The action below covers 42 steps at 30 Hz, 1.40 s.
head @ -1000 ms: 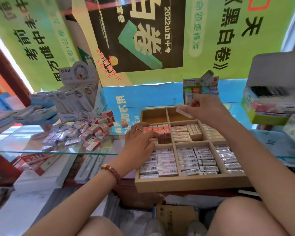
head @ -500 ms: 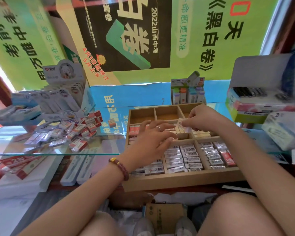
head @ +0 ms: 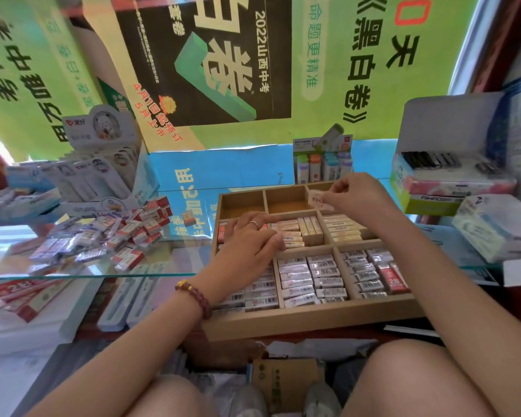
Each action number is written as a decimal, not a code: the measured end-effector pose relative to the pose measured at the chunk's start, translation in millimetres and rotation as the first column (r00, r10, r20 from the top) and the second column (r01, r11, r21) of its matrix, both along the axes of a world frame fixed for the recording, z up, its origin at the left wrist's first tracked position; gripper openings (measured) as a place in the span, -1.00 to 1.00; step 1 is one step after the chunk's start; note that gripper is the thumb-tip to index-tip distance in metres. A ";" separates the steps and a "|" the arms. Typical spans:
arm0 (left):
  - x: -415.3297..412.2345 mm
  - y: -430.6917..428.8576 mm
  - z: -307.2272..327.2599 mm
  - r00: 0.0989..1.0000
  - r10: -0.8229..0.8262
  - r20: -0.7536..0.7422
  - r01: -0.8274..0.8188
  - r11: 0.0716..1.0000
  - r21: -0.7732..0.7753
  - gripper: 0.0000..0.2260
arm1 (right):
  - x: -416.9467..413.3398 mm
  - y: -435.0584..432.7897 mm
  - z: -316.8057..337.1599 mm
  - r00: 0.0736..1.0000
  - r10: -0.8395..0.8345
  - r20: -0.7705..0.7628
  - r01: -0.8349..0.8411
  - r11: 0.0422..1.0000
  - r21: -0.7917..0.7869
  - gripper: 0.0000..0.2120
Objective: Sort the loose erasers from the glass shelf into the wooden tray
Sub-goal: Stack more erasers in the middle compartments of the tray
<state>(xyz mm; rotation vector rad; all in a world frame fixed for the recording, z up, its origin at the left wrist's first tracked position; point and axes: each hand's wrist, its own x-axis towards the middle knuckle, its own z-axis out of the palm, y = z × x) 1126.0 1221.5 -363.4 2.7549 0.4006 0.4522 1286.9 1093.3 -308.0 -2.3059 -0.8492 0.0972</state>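
A wooden tray (head: 310, 319) with nine compartments stands on the glass shelf (head: 82, 273); most compartments hold rows of wrapped erasers. My right hand (head: 355, 195) pinches a pale pink eraser (head: 318, 200) above the tray's back row. My left hand (head: 250, 245) lies over the middle-left compartment, fingers stretched onto the erasers in the centre compartment. A pile of loose erasers (head: 109, 239) in red and purple wrappers sits on the glass to the left of the tray.
White display boxes (head: 103, 176) stand behind the pile. A box of correction tapes (head: 324, 164) stands behind the tray. Stacked stationery boxes (head: 451, 182) crowd the right side. Below the glass lie more packets (head: 21, 296), and my knees are in front.
My right hand has lifted the pale eraser from the centre compartment up toward the tray's back row. My left hand has stayed over the middle row. The view has shifted slightly.
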 end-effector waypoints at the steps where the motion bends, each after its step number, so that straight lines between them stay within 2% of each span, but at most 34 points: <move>1: 0.4 -0.5 0.6 1.000 -0.001 -0.008 0.001 1.000 -0.009 -0.68 | 2.3 -0.2 -0.2 0.999 -0.044 0.011 0.043 0.996 0.082 -0.81; 6: 4.8 -2.7 1.7 1.000 0.018 -0.012 -0.019 0.995 -0.096 -0.66 | 9.1 -3.8 6.3 0.972 -0.228 0.063 0.165 0.844 0.510 -0.87; 9: 6.7 -3.5 2.7 0.999 0.029 -0.018 -0.031 0.992 -0.122 -0.64 | 11.2 -6.4 9.6 0.975 -0.198 0.100 0.105 0.809 0.579 -0.89; 15: 6.0 -2.3 4.3 1.000 0.013 -0.016 -0.014 0.995 -0.096 -0.60 | 13.4 -7.8 2.2 0.988 0.097 0.119 -0.137 0.909 0.393 -0.96; 23: -2.0 2.1 3.1 0.981 -0.006 -0.192 0.018 0.998 0.057 -0.61 | 15.0 -13.3 -6.5 0.934 0.356 0.020 -0.353 0.918 0.182 -0.96; 28: -2.2 2.1 1.5 0.981 0.002 -0.193 0.031 0.986 0.163 -0.56 | 12.8 -13.6 -8.3 0.909 0.417 -0.020 -0.416 0.908 0.047 -0.91; 32: -1.7 2.3 1.4 0.983 0.008 -0.186 0.027 0.983 0.183 -0.54 | 5.5 -10.1 -12.1 0.896 0.445 0.011 -0.442 0.893 -0.087 -0.97; 38: -3.2 1.4 0.9 0.983 0.011 -0.186 0.029 0.977 0.209 -0.53 | -6.8 -1.1 -13.9 0.883 0.463 0.079 -0.435 0.869 -0.235 -0.96; 42: -4.0 1.8 -0.5 0.981 0.017 -0.193 0.024 0.978 0.208 -0.59 | -9.0 0.3 -14.2 0.889 0.452 0.076 -0.419 0.869 -0.263 -0.96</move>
